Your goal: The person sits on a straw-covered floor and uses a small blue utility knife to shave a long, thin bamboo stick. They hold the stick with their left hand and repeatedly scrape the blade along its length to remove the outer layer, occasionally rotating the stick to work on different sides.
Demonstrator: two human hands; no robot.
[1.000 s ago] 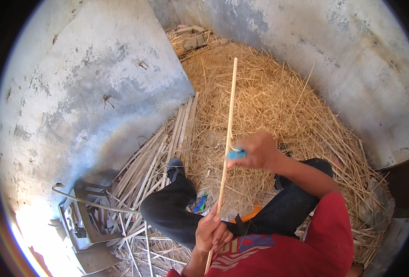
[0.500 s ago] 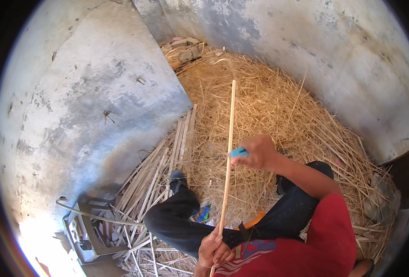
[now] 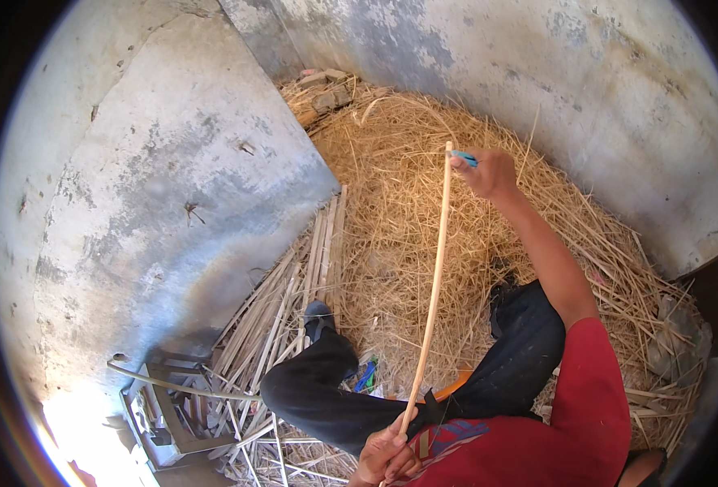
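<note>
A long, pale wooden stick (image 3: pixel 438 284) rises from my lap, bowing slightly to the right at its top. My left hand (image 3: pixel 389 456) is closed round its lower part, close to my red shirt. Up at the far tip, my right hand (image 3: pixel 489 172) grips a small blue hand tool (image 3: pixel 464 158), which touches or nearly touches the stick. The fingers hide most of this tool, so its exact kind is unclear. A thin, curled shaving (image 3: pixel 399 99) arcs beyond the tip over the straw-like heap.
A heap of shavings (image 3: pixel 424 219) covers the floor ahead, against weathered walls (image 3: pixel 197 146). Long split strips (image 3: pixel 282 284) lie at the left. Near them stands a box-like frame (image 3: pixel 168 422) with a thin rod (image 3: pixel 180 388) across it. My bent legs (image 3: pixel 314 398) flank the stick.
My right hand and the blue tool have moved from the stick's middle up to its far tip. The stick's top has swung right and bowed, and a curled shaving now shows beyond it.
</note>
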